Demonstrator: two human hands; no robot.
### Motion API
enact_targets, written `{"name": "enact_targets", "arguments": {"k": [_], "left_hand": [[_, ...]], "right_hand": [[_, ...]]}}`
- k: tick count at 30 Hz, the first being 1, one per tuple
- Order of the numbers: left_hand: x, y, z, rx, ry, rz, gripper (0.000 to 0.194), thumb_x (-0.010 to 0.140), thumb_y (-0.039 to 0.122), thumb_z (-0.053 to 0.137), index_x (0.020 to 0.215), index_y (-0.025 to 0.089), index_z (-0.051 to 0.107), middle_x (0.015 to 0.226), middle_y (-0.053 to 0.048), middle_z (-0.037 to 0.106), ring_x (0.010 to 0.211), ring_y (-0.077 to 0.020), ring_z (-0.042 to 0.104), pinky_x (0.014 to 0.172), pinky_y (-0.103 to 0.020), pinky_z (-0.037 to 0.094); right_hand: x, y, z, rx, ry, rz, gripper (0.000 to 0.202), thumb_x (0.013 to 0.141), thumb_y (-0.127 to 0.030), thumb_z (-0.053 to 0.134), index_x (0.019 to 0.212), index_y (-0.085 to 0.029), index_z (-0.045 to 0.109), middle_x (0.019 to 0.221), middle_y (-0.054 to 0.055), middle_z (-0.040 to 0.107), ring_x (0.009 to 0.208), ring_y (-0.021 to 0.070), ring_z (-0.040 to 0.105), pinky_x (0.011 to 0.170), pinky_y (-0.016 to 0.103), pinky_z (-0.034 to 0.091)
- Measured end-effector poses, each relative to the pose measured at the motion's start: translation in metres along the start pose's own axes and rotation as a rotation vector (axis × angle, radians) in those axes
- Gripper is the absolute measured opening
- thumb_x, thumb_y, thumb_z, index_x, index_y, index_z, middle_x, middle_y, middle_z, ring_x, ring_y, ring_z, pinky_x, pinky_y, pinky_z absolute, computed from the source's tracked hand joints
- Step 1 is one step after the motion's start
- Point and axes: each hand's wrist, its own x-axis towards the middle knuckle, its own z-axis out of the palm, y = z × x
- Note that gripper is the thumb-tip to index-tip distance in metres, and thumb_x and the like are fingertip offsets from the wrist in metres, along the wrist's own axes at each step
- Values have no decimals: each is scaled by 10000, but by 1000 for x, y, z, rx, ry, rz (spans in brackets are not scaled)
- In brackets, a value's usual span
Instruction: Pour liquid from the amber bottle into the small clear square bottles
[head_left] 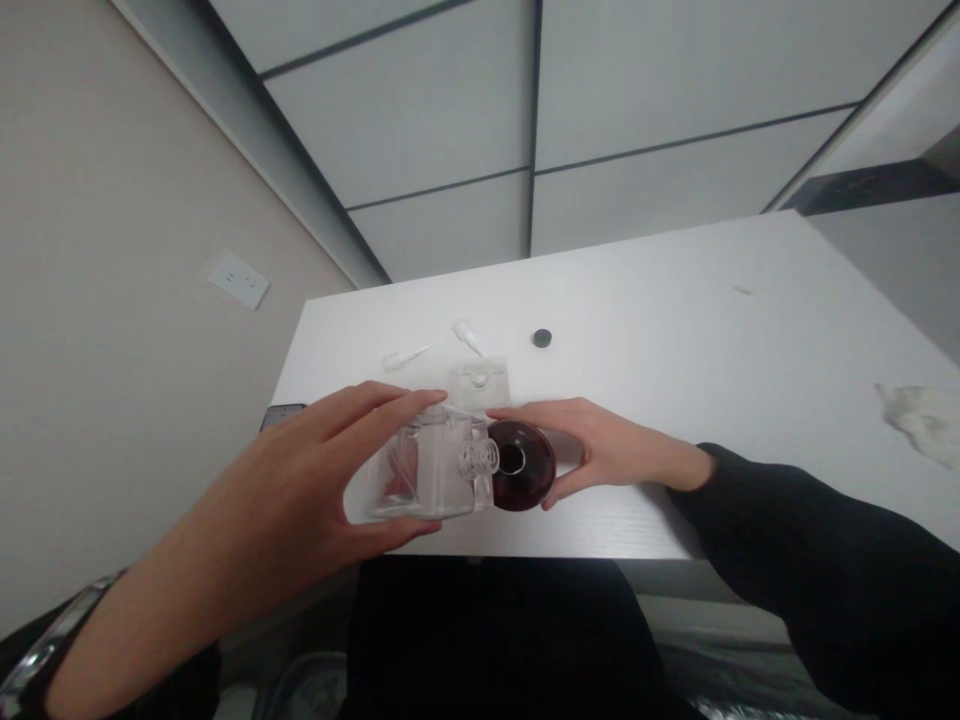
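My left hand (pixel 352 465) grips a clear square bottle (pixel 442 470), tilted on its side so that its threaded neck points right. That neck is at the mouth of a dark brown bottle (pixel 534 470), which stands open and uncapped on the table. Fingers and thumb of my right hand (pixel 592 445) are wrapped round the brown bottle from the right. Whether the two bottle mouths touch, I cannot tell. Behind the clear bottle lies a second clear square piece (pixel 487 380) with a round opening.
On the white table (pixel 660 330) lie a small dark round cap (pixel 541 338), two translucent dropper-like pieces (pixel 469 337), a small white sliver (pixel 742 290) and a crumpled tissue (pixel 922 420). A dark flat object (pixel 281 412) is at the left edge. Cabinet panels (pixel 450 130) rise behind.
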Motion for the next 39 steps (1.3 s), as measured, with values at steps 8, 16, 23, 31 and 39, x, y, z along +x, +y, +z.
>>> {"name": "enact_targets", "arguments": {"k": [8, 16, 23, 31, 39], "left_hand": [[0, -1, -3, 18, -18, 5, 673, 1000, 672, 600, 1571, 349, 446, 1480, -91, 707, 1314, -402, 716, 1076, -600, 634], [-2, -3, -5, -2, -19, -41, 715, 979, 718, 601, 1587, 353, 511, 1483, -85, 707, 1302, -429, 717, 1039, -606, 651], [3, 1, -5, -32, 39, -18, 737, 969, 781, 568, 1558, 338, 565, 1407, -111, 733, 1187, -421, 759, 981, -587, 668], [4, 0, -9, -7, -3, -28, 756, 964, 765, 584, 1593, 347, 532, 1449, -111, 709, 1213, -426, 743, 996, -587, 655], [6, 2, -11, 21, -9, -16, 723, 995, 781, 503, 1611, 402, 489, 1430, -88, 713, 1178, -396, 755, 984, -549, 658]], "right_hand": [[0, 1, 0, -24, 3, -1, 950, 851, -647, 842, 1631, -219, 511, 1584, 136, 632, 1420, 316, 646, 1195, 461, 499], [1, 0, 0, -17, 10, -7, 940, 846, -644, 847, 1630, -243, 518, 1579, 129, 638, 1415, 318, 648, 1196, 467, 493], [1, -1, 0, -7, 7, -10, 956, 832, -651, 856, 1634, -264, 509, 1582, 126, 637, 1406, 316, 654, 1187, 480, 500], [1, 2, 1, -15, 3, -35, 955, 851, -654, 839, 1638, -234, 497, 1560, 123, 657, 1382, 302, 671, 1163, 453, 510], [1, 1, -1, -10, 6, -23, 939, 850, -677, 829, 1631, -265, 510, 1554, 115, 663, 1375, 309, 673, 1165, 459, 507]]}}
